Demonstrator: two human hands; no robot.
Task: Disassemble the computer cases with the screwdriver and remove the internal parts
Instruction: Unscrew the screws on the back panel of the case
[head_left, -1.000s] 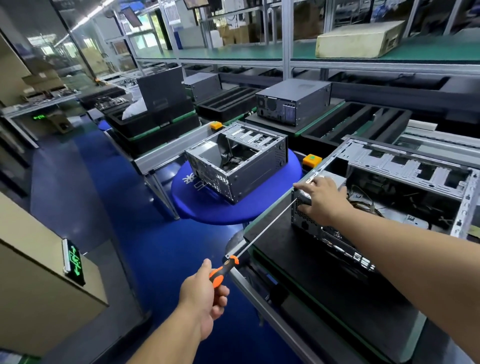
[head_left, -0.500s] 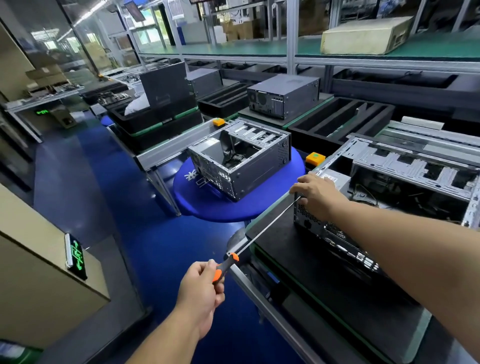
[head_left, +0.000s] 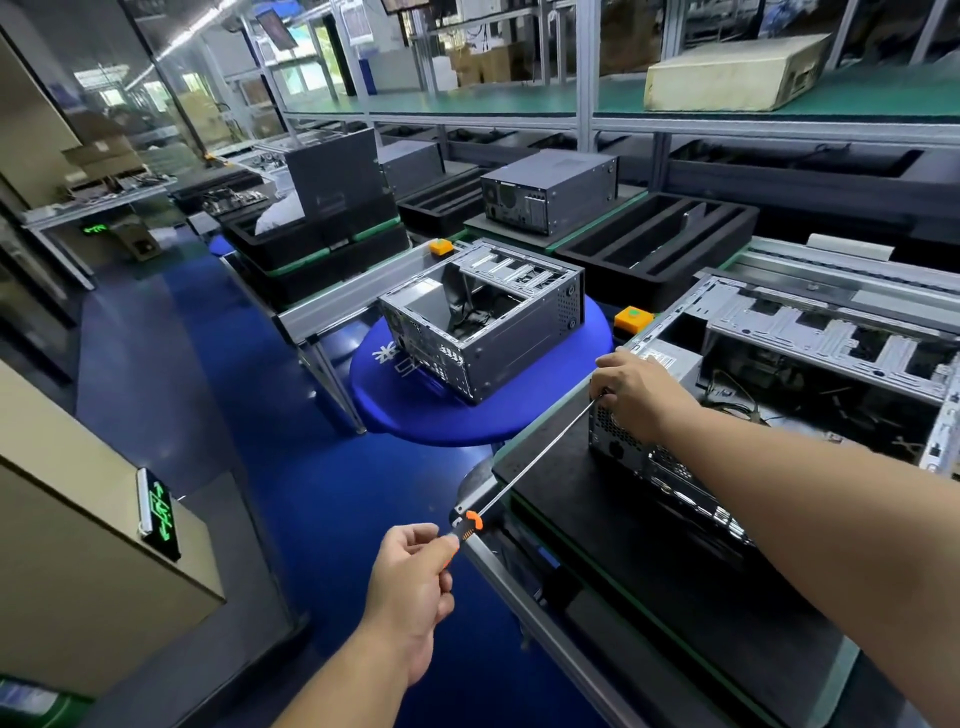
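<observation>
Near case (head_left: 779, 395) lies on the worktop (head_left: 649, 545) at right, side panel already off, frame open, cables & parts still inside. Left hand (head_left: 410, 577) grips the screwdriver (head_left: 524, 473) handle; long shaft runs up to the case's near left corner, where right hand (head_left: 636, 392) curls over the edge, fingers steadying the tip. Screw itself hidden. Second case (head_left: 483, 327) on blue table (head_left: 457, 421), further left, also opened & looks mostly stripped. Closed case (head_left: 550, 189) further back untouched. So approx midway w/ this unit; internals left.

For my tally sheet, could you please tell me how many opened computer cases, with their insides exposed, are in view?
2: one open case on the blue round table, one open case under the right hand. Closed units behind aren't counted; others may be hidden.
</observation>
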